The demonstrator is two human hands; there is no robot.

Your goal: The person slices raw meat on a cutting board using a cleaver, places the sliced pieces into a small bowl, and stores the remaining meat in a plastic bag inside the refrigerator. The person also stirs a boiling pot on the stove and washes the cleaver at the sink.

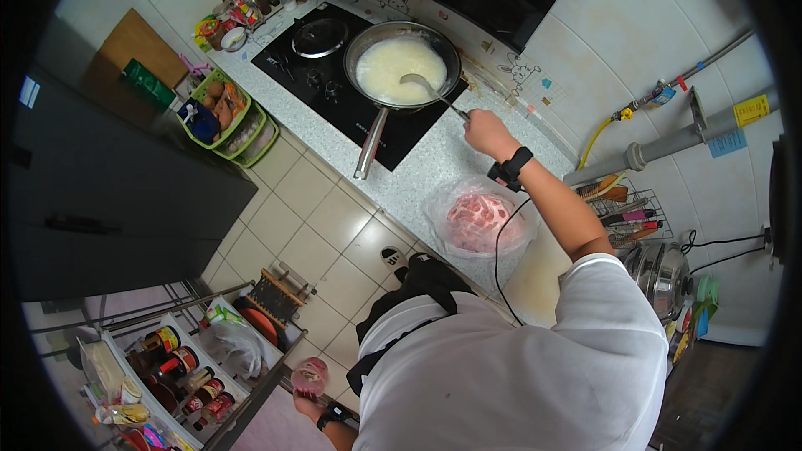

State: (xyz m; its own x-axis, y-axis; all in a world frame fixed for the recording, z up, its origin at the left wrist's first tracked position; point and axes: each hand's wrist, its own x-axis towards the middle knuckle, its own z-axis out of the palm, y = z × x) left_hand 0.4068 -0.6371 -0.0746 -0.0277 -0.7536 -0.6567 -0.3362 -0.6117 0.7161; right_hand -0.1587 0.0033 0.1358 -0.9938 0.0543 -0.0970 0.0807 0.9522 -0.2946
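My right hand (491,133) grips the handle of a metal ladle (416,80), whose bowl rests in a pale, creamy liquid (391,62). The liquid fills much of a deep steel frying pan (373,138) on the black cooktop (338,114); the pan's handle points towards me. Below my right forearm, pink raw meat (477,216) lies in a clear plastic bag on the speckled counter. My left hand (308,406) is low at the bottom of the view, holding a clear container with a pinkish look (310,376) beside the open drawer. Its contents are hard to make out.
A round black lid (319,36) lies on the cooktop's far burner. A green tiered basket (245,118) with vegetables stands at the counter's left. An open pull-out drawer (247,398) holds jars and bottles. A cutting board (532,279) and black cable (497,257) are near my right arm.
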